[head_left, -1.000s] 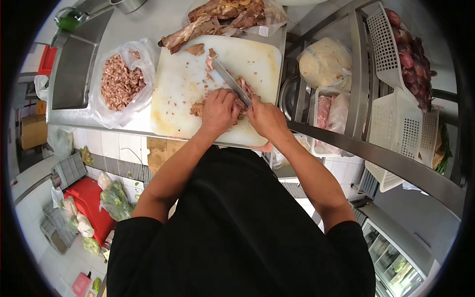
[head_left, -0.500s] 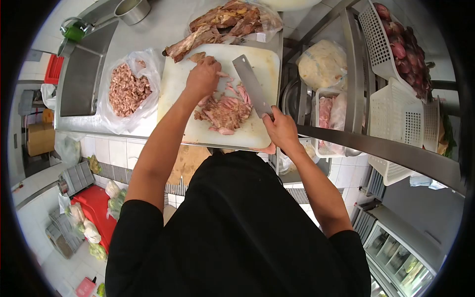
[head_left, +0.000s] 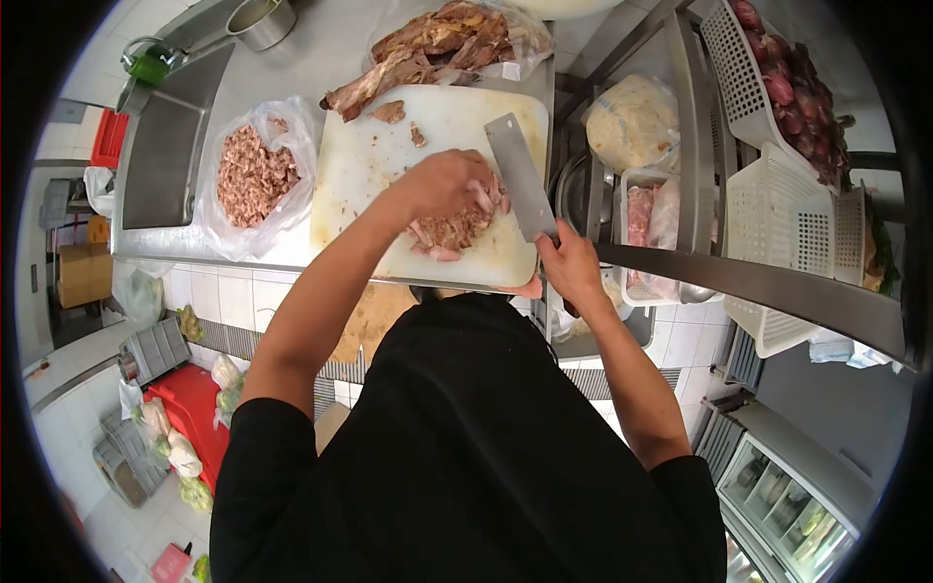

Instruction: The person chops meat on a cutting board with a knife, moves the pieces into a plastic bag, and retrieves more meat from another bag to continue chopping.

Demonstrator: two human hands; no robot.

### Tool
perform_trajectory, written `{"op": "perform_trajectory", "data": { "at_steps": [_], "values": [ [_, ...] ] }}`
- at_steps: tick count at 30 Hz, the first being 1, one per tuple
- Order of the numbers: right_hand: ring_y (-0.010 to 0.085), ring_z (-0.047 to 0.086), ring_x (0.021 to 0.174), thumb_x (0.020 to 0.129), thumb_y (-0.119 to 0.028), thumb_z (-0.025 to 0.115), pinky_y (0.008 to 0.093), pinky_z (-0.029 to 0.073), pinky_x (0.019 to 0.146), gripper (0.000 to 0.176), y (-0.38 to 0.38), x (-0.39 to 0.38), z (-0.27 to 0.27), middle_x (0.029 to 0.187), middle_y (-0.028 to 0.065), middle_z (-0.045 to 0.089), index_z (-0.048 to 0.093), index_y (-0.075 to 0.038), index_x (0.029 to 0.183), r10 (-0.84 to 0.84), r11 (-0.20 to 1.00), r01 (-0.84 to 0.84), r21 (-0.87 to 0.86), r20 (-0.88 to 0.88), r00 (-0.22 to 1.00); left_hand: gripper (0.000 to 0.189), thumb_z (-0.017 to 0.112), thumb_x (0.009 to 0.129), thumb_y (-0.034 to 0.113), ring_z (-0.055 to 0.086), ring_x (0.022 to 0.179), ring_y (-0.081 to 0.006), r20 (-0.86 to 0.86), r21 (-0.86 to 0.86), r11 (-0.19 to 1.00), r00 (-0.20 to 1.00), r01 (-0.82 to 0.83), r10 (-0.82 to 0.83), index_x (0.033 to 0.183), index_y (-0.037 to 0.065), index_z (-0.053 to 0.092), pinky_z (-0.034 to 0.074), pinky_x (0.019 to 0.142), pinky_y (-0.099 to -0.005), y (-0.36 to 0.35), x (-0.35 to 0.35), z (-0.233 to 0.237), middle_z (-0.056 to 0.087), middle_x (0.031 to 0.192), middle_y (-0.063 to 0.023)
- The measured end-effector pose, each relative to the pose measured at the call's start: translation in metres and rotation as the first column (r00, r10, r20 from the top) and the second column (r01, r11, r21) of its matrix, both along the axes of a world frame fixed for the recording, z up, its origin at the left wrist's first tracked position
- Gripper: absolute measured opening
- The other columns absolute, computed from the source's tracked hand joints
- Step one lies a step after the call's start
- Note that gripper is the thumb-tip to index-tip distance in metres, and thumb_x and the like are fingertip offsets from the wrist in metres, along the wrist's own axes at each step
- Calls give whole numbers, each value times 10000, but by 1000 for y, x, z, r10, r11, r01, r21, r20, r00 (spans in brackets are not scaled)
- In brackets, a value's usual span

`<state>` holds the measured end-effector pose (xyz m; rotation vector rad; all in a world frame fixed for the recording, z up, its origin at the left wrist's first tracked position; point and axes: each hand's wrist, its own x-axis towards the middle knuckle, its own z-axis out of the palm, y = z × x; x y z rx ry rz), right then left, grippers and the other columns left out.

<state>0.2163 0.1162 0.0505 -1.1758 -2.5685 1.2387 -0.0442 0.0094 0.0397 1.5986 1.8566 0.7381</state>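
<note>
My left hand (head_left: 449,183) is over the top of the sliced meat pile (head_left: 452,231), its fingers curled around a pale pink piece of meat. The pile lies on the white cutting board (head_left: 345,180). At the board's right edge my right hand (head_left: 571,260) grips the handle of a cleaver (head_left: 520,175), whose broad blade points up and left beside the pile. Small brown meat scraps (head_left: 390,112) lie near the top of the board. Behind it, large browned meat pieces (head_left: 442,44) rest in a plastic bag.
Left of the board stands a bag of chopped meat (head_left: 253,177), with a sink (head_left: 165,160) beyond it. A metal pot (head_left: 260,21) is at the back. On the right are a metal rail (head_left: 758,296), a dough-coloured bagged mass (head_left: 632,124) and a basket of red onions (head_left: 743,87).
My left hand has moved from the scraps at the top of the board down and right to the pile. My right hand and the cleaver have shifted slightly right.
</note>
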Motion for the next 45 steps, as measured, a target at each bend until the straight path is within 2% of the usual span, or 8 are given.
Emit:
{"op": "perform_trajectory", "data": {
  "at_steps": [2, 4, 5, 7, 11, 19, 23, 45],
  "values": [
    [494, 667, 761, 953, -314, 604, 558, 505, 722, 339, 1, -2, 7, 748, 272, 669, 607, 24, 970, 21, 1000, -21, -7, 33, 999, 313, 711, 797, 77, 668, 1058, -357, -104, 159, 979, 988, 131, -115, 1108, 50, 721, 535, 927, -435, 0, 2, -3, 704, 1168, -157],
    [491, 670, 763, 954, -315, 603, 558, 506, 727, 339, 0, 1, 21, 755, 270, 675, 614, 22, 983, 25, 1000, -24, -19, 73, 997, 328, 665, 808, 63, 667, 1054, -370, -6, 237, 959, 987, -155, 161, 1124, 101, 741, 545, 909, -455, -9, 2, -3, 696, 1226, -153],
    [490, 671, 762, 957, -312, 596, 563, 508, 733, 333, -2, 2, 32, 761, 270, 680, 611, 18, 1000, 66, 998, -64, -23, 104, 992, 328, 665, 808, 63, 667, 1054, -370, -4, 235, 960, 987, -153, 158, 1124, 101, 741, 545, 909, -455, -18, 8, -5, 696, 1226, -153],
    [488, 671, 761, 959, -308, 588, 568, 510, 739, 328, -5, 1, 50, 768, 270, 684, 608, 14, 1016, 110, 994, -108, -28, 130, 985, 312, 661, 819, 63, 639, 1100, -365, -132, 308, 900, 923, -309, 362, 1124, 88, 725, 524, 951, -463, -37, 21, -17, 690, 1217, -144],
    [490, 677, 771, 978, -273, 553, 588, 519, 751, 279, -12, 2, 56, 777, 277, 691, 586, 0, 1027, 253, 958, -278, 72, 246, 936, 232, 685, 836, 104, 618, 1085, -331, -271, 452, 872, 902, -189, 336, 1055, 30, 697, 505, 968, -442, -41, 50, -31, 671, 1151, -122],
    [481, 685, 749, 993, -227, 528, 591, 526, 719, 246, -19, 3, 48, 766, 269, 694, 572, 11, 1037, 366, 901, -421, 107, 333, 869, 244, 681, 854, 88, 610, 1094, -360, -226, 359, 901, 914, -243, 336, 1089, 21, 668, 495, 954, -466, -41, 53, -53, 655, 1162, -144],
    [483, 681, 745, 994, -230, 539, 590, 525, 719, 244, -11, 10, 50, 757, 274, 688, 577, 9, 1031, 265, 940, -312, 136, 280, 922, 281, 675, 849, 89, 608, 1083, -356, -155, 432, 837, 886, -336, 436, 1126, 43, 663, 496, 946, -465, -37, 59, -49, 641, 1191, -137],
    [486, 674, 768, 981, -188, 544, 588, 518, 732, 190, -1, 0, 52, 781, 285, 675, 550, -2, 1019, 382, 905, -423, 48, 348, 856, 222, 714, 821, 141, 624, 1022, -296, -269, 397, 887, 893, -237, 359, 1020, 43, 700, 518, 916, -431, -34, 55, -51, 673, 1110, -91]
  ]
}}
